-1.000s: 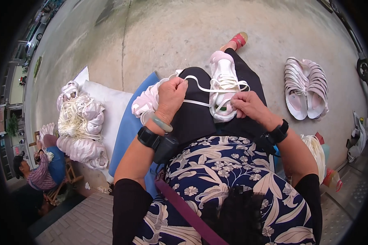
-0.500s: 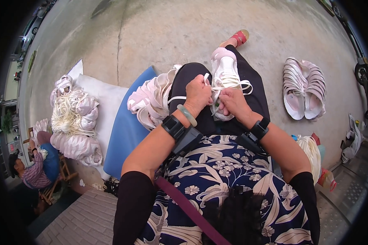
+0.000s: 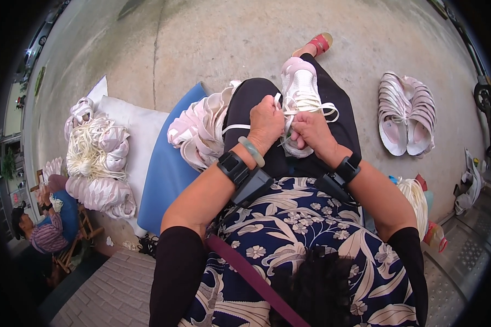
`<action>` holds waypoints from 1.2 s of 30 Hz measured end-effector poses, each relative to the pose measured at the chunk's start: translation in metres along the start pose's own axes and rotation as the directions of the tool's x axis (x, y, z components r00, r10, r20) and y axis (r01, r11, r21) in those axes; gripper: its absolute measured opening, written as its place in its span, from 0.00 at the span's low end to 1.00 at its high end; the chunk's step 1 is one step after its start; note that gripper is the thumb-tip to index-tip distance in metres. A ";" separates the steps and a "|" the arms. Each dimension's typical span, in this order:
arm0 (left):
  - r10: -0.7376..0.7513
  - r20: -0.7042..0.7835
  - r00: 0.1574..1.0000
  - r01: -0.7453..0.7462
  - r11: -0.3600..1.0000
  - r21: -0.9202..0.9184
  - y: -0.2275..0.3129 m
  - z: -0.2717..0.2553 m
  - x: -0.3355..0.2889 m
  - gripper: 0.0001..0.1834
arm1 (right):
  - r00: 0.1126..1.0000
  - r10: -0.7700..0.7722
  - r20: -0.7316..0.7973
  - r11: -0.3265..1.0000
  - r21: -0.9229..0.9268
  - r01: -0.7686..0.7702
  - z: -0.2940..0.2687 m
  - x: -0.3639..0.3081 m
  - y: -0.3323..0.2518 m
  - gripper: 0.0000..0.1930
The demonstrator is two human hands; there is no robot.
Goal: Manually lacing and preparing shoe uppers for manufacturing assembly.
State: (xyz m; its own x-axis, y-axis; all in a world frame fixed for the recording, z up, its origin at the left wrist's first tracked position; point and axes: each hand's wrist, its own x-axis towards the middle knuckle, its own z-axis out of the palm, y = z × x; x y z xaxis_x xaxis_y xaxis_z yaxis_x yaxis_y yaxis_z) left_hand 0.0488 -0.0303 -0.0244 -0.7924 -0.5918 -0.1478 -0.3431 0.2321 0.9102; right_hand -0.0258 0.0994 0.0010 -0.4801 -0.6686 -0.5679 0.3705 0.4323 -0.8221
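Note:
A white and pale pink shoe upper (image 3: 299,76) lies across my lap, its toe pointing away from me. My left hand (image 3: 266,121) is at its left edge, fingers closed on a white shoelace (image 3: 235,127) whose length trails left over my thigh. Close by, my right hand (image 3: 313,132) rests over the opening of the upper, with thumb and fingers pinched on the lace. A loop of lace stands out to the right of that hand. My fingers partly hide the eyelets and the rear of the upper.
Nested shoe uppers (image 3: 199,128) lean by my left thigh on a blue sheet (image 3: 166,163). Farther left are bundled uppers with laces (image 3: 95,150) on white cloth. More stacked uppers (image 3: 406,114) lie on the floor at right. A lace hank (image 3: 412,204) hangs near my right elbow. A co-worker (image 3: 49,231) sits at far left.
Both hands stay close together at the upper. The right hand has shifted slightly toward the left hand. The whole view has tilted a little.

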 end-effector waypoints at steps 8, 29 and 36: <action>0.236 -0.039 0.971 -0.218 0.939 0.265 0.011 0.003 -0.008 0.05 | 0.999 -0.017 -0.038 1.000 -0.008 0.017 0.001 0.001 0.003 0.05; 0.147 0.047 0.988 -0.153 0.968 0.199 0.005 -0.007 0.000 0.07 | 1.000 -0.002 0.026 0.999 -0.041 0.003 -0.001 -0.001 -0.004 0.05; 0.107 0.051 0.993 -0.114 0.979 0.170 0.003 -0.005 -0.003 0.06 | 0.999 0.021 0.027 1.000 -0.023 -0.021 -0.002 -0.002 -0.007 0.05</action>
State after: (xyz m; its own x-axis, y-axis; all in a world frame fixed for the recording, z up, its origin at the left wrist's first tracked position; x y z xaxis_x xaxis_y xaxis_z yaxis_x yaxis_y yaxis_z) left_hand 0.0523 -0.0316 -0.0190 -0.8492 -0.5235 -0.0696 -0.3314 0.4255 0.8421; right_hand -0.0288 0.0988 0.0079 -0.4503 -0.6753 -0.5841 0.3620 0.4600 -0.8108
